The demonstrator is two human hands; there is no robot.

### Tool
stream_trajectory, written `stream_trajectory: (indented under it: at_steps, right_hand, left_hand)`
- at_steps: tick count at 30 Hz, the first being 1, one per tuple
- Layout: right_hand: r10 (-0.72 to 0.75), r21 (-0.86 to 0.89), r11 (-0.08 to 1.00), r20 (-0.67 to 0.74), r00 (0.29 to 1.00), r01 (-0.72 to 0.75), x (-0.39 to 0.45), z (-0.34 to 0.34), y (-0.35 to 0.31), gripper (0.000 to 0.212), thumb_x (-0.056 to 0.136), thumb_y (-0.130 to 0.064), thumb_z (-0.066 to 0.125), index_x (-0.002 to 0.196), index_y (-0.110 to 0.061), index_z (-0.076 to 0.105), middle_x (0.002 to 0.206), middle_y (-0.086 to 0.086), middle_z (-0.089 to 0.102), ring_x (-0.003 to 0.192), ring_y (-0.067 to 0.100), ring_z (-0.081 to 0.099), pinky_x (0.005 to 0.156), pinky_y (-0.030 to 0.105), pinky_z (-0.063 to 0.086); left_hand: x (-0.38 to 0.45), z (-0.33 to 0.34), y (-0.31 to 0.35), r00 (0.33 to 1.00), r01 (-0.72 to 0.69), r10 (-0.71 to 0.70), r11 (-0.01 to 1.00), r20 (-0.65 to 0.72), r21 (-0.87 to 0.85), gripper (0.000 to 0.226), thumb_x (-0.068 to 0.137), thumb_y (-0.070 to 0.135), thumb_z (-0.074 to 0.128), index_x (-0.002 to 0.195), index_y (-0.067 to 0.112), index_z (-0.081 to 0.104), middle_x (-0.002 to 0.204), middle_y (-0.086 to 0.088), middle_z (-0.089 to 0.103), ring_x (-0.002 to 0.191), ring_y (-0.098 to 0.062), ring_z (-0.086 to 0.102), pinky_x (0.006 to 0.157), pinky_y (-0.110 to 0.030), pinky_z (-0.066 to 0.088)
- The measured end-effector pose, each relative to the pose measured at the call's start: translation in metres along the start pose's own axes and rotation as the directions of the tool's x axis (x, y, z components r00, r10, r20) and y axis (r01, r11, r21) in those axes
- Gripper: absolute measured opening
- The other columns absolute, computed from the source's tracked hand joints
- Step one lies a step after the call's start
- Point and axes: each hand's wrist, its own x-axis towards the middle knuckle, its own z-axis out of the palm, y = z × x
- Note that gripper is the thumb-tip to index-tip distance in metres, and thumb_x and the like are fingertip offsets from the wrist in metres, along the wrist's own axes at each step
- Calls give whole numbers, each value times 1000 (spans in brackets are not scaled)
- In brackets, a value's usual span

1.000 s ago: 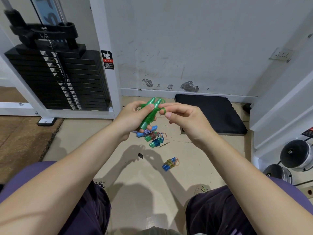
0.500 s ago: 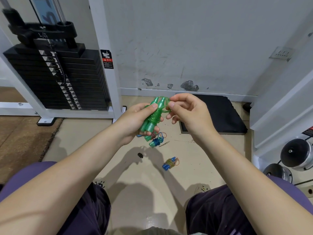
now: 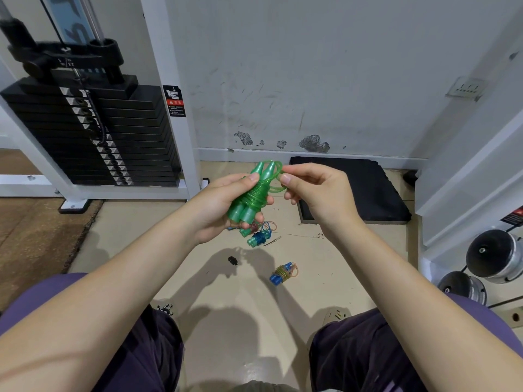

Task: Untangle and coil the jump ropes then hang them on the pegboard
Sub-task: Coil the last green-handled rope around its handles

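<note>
My left hand grips a green jump rope by its two translucent handles, held side by side with the cord wound around their middle. My right hand pinches a loose loop of the green cord beside the handle tips. On the floor below lie more ropes: a coiled one with teal handles and blue cord, a small tangle beside it partly hidden by my left hand, and a coiled one with blue handles and yellowish cord. No pegboard is in view.
A weight stack machine stands at the left, against the scuffed wall. A black foam mat lies at the right by the wall. Dumbbells sit at the far right. A small black piece rests on the floor. My knees frame the bottom.
My right hand has carried the green cord around the handles and now holds a loop at their tips. The bundle has tilted slightly in my left hand.
</note>
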Motion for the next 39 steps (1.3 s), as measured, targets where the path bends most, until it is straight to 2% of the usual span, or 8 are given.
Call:
stream_trajectory:
  at_steps: [4, 10, 12, 18, 22, 25, 30, 39]
  right_hand:
    - [10, 42, 999, 15, 1000, -11, -1, -2, -1, 14, 84, -3, 73, 91, -14, 77, 74, 4, 74, 57, 11, 57, 53, 21, 47]
    - [54, 173, 982, 138, 989, -78, 1, -4, 0, 25, 84, 3, 69, 98, -17, 77, 92, 8, 76, 72, 14, 65, 73, 24, 54]
    - [59, 179, 980, 158, 986, -87, 1, -5, 0, 27, 84, 5, 68, 99, -17, 76, 93, 7, 76, 73, 14, 65, 75, 25, 55]
    - [34, 76, 996, 83, 996, -40, -1, 0, -2, 21, 85, 6, 68, 97, -9, 74, 80, 3, 76, 63, 13, 63, 61, 22, 53]
    - [22, 64, 998, 5, 1000, -23, -1, 1, -4, 14, 86, 4, 67, 92, -7, 75, 78, 8, 74, 59, 15, 60, 56, 23, 50]
    - [56, 124, 991, 3, 998, -56, -1, 1, -3, 13, 88, 3, 65, 94, -4, 73, 75, 9, 71, 58, 14, 58, 57, 23, 50]
    - [145, 320, 933, 91, 985, -167, -2, 3, -2, 14, 87, 4, 64, 94, -3, 73, 74, 8, 70, 55, 10, 54, 55, 19, 48]
    - [162, 287, 944, 28, 986, -163, -3, 5, 1, 6, 81, -1, 73, 82, -3, 68, 62, 7, 63, 51, 11, 53, 51, 20, 46]
  left_hand:
    - [-1, 0, 1, 998, 6, -5, 1000, 66, -23, 38, 99, 35, 50, 128, 13, 60, 94, -10, 68, 61, -21, 62, 45, -23, 45]
    - [1, -3, 0, 999, 2, 0, 999, 53, -50, 36, 98, 37, 51, 121, 13, 61, 94, -9, 70, 61, -20, 63, 44, -23, 46]
    - [1, -4, -1, 998, -3, 7, 997, 64, -74, 35, 95, 39, 53, 117, 14, 63, 95, -9, 70, 62, -21, 63, 45, -24, 46]
    - [0, -6, -1, 990, -7, 24, 992, 139, -126, 31, 96, 39, 53, 112, 17, 70, 95, -9, 69, 63, -21, 62, 45, -24, 46]
    - [1, -7, -2, 990, 23, -2, 988, 138, -150, 36, 95, 38, 54, 120, 14, 64, 94, -10, 69, 62, -21, 63, 45, -25, 47]
    - [2, -7, -3, 988, 27, -2, 986, 154, -165, 36, 95, 38, 55, 119, 14, 65, 95, -10, 69, 62, -20, 62, 45, -25, 47]
    - [1, -7, -4, 982, 26, -6, 994, 191, -103, 38, 100, 37, 49, 125, 12, 61, 99, -11, 67, 66, -22, 62, 48, -26, 47]
    - [2, -5, -5, 982, 6, 2, 999, 190, -39, 35, 100, 37, 48, 120, 13, 62, 105, -12, 67, 67, -23, 64, 49, -25, 47]
